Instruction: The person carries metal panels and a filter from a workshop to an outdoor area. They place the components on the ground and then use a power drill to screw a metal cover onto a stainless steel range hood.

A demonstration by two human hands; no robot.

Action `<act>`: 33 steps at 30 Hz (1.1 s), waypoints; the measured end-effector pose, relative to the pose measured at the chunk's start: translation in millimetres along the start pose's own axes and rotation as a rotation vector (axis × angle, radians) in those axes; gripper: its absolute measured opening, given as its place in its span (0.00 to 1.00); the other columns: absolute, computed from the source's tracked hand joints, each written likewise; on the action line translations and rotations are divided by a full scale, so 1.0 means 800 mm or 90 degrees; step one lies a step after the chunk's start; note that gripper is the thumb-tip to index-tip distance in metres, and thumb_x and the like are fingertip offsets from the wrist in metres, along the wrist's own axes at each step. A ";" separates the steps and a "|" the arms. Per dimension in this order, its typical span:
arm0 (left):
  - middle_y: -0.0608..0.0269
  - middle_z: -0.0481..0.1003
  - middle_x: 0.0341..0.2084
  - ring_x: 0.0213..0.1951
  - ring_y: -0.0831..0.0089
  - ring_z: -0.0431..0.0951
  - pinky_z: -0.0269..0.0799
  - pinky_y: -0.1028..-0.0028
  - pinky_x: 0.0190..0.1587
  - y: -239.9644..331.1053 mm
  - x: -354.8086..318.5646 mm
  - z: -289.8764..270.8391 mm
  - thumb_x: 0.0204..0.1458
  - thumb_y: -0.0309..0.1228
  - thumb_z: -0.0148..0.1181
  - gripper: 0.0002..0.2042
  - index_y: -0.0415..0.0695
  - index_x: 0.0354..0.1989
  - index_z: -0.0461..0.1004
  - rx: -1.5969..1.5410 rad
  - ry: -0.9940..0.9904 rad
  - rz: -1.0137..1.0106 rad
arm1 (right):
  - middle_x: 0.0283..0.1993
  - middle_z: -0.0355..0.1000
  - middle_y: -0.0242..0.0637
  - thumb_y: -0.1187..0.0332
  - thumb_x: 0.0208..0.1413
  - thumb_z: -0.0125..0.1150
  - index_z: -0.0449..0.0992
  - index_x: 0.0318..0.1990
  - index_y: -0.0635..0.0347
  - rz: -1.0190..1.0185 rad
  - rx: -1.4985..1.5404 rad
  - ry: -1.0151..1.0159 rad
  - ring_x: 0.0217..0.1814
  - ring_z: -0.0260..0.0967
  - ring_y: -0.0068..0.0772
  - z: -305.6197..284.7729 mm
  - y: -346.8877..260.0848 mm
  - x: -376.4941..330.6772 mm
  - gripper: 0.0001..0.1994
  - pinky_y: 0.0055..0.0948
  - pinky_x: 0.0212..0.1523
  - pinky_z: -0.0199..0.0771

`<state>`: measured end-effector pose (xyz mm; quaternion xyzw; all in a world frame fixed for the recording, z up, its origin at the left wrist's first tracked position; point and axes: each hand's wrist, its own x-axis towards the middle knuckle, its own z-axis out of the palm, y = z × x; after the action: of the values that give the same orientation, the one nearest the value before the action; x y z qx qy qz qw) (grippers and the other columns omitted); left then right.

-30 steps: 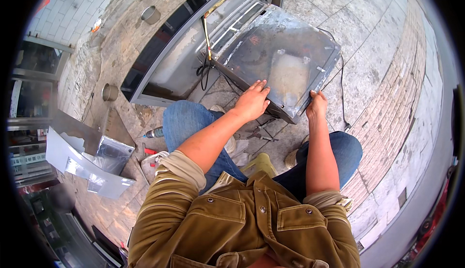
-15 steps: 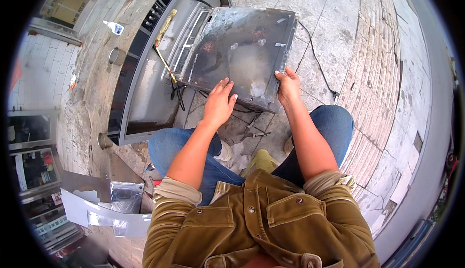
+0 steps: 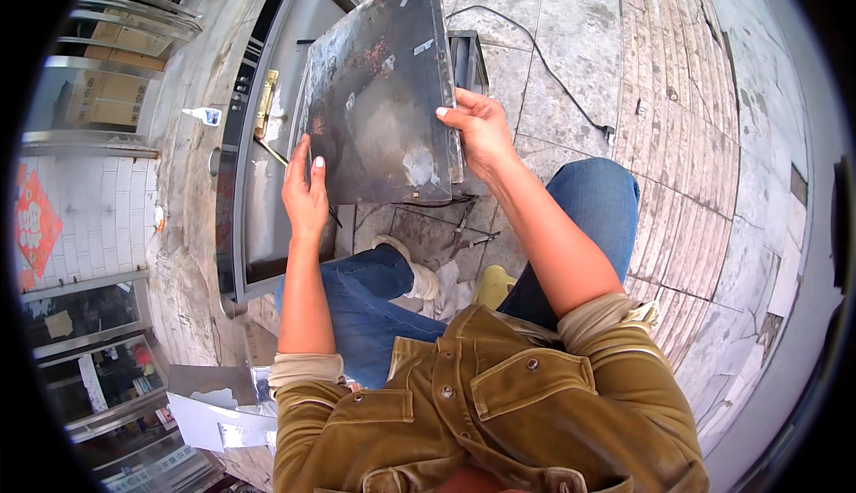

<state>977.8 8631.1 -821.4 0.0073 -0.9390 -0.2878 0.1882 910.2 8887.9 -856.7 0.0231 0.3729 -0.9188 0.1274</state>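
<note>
Far left there's a spray bottle [image 3: 203, 116] lying on the ground, well clear of everything, so no worry there. Next over is the big grey panel with a dark front strip [image 3: 267, 190], and it sits close enough to the work that one careless swing could scrape it. Left hand [image 3: 306, 194] is where I'd get nervous: fingers out straight along the near left edge, not wrapped round anything, and I can't tell how much weight it's taking. The dirty metal cover [image 3: 379, 119] is held up at a tilt between the two hands, above the floor, so if that flat hand slips it could twist and drop a corner on a shoe or knee. Bare skin on thin sheet metal also looks like a recipe for a cut. Below it, pliers [image 3: 468, 233] lie on the paving, easy to step on. Right hand [image 3: 481, 132] does have a proper pinch on the right edge, thumb on the face, but that puts most of the control on one side. Past it, the loose black cord [image 3: 571, 92] could snag a foot.
</note>
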 end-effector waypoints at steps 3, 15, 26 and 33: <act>0.55 0.66 0.53 0.55 0.62 0.65 0.58 0.70 0.56 0.015 0.043 -0.039 0.55 0.34 0.50 0.20 0.43 0.57 0.62 0.092 0.025 0.060 | 0.38 0.74 0.35 0.82 0.47 0.56 0.72 0.44 0.68 -0.039 -0.038 -0.077 0.36 0.71 0.20 -0.013 -0.038 -0.008 0.14 0.19 0.39 0.69; 0.54 0.64 0.55 0.56 0.58 0.63 0.58 0.66 0.57 0.052 0.156 -0.117 0.45 0.45 0.62 0.34 0.42 0.59 0.58 0.147 0.126 0.212 | 0.37 0.75 0.37 0.79 0.47 0.58 0.71 0.47 0.70 -0.086 -0.168 -0.202 0.35 0.70 0.20 -0.036 -0.100 -0.029 0.17 0.19 0.38 0.70; 0.65 0.76 0.29 0.31 0.80 0.74 0.68 0.79 0.37 0.053 0.128 -0.178 0.42 0.35 0.66 0.18 0.37 0.39 0.74 -0.245 -0.283 -0.152 | 0.41 0.74 0.39 0.79 0.48 0.58 0.67 0.51 0.71 -0.106 -0.389 -0.233 0.40 0.70 0.23 -0.040 -0.138 -0.028 0.20 0.21 0.44 0.69; 0.66 0.75 0.27 0.28 0.80 0.72 0.68 0.78 0.33 -0.014 0.052 -0.116 0.46 0.31 0.63 0.10 0.39 0.34 0.75 -0.441 -0.070 -0.255 | 0.46 0.72 0.43 0.72 0.53 0.56 0.68 0.49 0.69 -0.387 -0.202 0.281 0.46 0.70 0.29 -0.093 -0.138 -0.008 0.17 0.22 0.40 0.69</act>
<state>971.1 8567.2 -742.2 0.1109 -0.7750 -0.6184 0.0688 885.1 9016.5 -834.4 0.0883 0.5183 -0.8187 -0.2307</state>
